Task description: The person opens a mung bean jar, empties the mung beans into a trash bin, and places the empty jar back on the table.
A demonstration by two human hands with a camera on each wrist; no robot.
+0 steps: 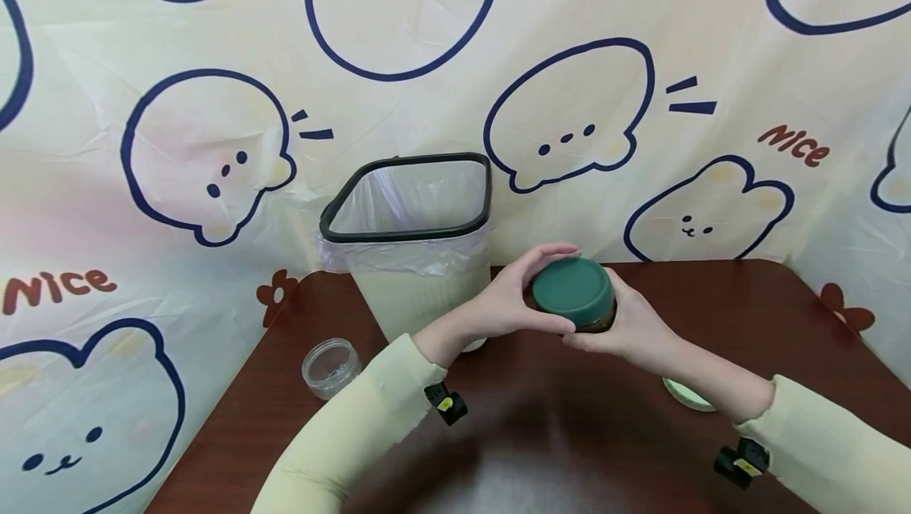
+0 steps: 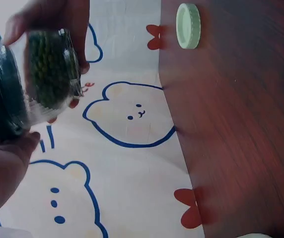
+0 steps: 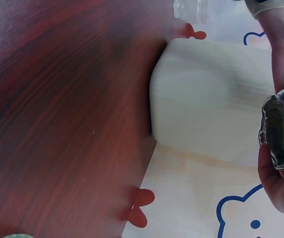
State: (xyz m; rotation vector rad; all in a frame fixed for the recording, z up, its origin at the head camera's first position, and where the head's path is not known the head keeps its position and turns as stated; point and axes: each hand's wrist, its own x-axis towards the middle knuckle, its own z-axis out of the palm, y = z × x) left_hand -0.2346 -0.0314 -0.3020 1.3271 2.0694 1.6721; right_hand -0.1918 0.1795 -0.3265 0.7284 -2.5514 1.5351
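Above the table, both hands hold a clear jar [image 2: 50, 74] of small green beans with a dark green lid [image 1: 572, 289]. My left hand [image 1: 501, 300] curls its thumb and fingers round the lid from the left. From the other side my right hand [image 1: 636, 324] grips the jar's body, whose base shows in the right wrist view. In the left wrist view the lid and the jar's body sit together, the lid toward my left hand [image 2: 3, 171]. I cannot tell whether the lid is tight or loose.
Behind my left hand stands a cream bin [image 1: 398, 289] with a black rim and clear liner. An open clear jar [image 1: 330, 368] is on the table's left side. A pale green lid [image 1: 686, 394] lies under my right forearm. Patterned cloth [image 1: 569, 8] hangs behind the table.
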